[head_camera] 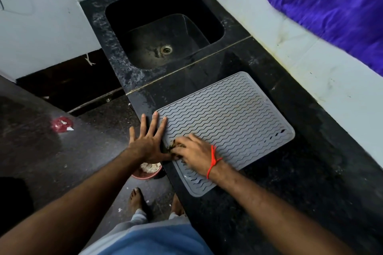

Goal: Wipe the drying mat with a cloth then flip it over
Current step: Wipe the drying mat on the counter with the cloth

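A grey ribbed drying mat [228, 117] lies flat on the black stone counter [290, 182], wavy ridges facing up. My left hand [148, 140] lies spread at the mat's near-left edge, fingers straight, the fingertips touching the mat and the counter. My right hand [192, 152], with a red thread at the wrist, presses on the mat's left part with curled fingers. A small dark greenish cloth [176, 146] shows under those fingers, mostly hidden.
A black sink [165, 26] with a drain lies beyond the mat. A purple cloth [331, 1] hangs on the white wall at right. Below the counter edge stands a red bowl [148, 171] on the dark floor, near my bare feet [137, 200].
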Available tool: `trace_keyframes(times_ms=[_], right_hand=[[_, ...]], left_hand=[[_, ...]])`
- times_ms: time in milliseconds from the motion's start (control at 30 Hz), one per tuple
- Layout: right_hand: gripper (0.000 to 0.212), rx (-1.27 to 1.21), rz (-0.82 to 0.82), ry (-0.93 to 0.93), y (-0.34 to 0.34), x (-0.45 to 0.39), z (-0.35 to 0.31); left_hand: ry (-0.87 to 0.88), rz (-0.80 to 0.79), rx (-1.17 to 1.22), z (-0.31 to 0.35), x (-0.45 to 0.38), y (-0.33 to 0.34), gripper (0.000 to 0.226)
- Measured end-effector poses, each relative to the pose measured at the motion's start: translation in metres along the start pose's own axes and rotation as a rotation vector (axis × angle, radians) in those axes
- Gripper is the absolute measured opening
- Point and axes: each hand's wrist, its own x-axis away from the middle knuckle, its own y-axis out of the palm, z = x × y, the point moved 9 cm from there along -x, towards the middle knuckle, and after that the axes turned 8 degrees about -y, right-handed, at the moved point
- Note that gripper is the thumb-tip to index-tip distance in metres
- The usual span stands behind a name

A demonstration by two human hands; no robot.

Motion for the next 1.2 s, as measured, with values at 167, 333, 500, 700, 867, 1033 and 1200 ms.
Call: trace_keyframes(times_ms=[167,333,500,700,867,1033,1200], right_hand=[[0.037,0.120,0.056,0.052,-0.033,0.030,0.065],[0.036,0.218,0.027,0.304,-0.077,0.085,0.187],[0.039,0.267,0.010,0.649,-0.116,0.136,0.282],[0.034,0.053,0.221,0.529,-0.095,0.072,0.154],[0.028,-0.009,0.035,0.081,-0.004,0.014,-0.004],[0.033,0.059,0.058,0.099,-0.014,0.047,0.060],[0.031,0.055,0.086,0.504,-0.083,0.129,0.213]], left_hand=[[0.004,-0.024,0.026,0.000,0.003,-0.002,0.141],[0.026,-0.031,0.050,0.000,0.003,0.001,0.142],[0.022,-0.040,0.055,-0.001,0.005,-0.001,0.143],[0.023,-0.050,0.053,0.002,0.003,-0.001,0.146],[0.003,-0.048,0.010,0.004,0.005,-0.002,0.155],[0.005,-0.085,0.010,0.004,0.004,-0.002,0.160],[0.025,-0.093,0.032,0.005,0.005,0.000,0.161]])
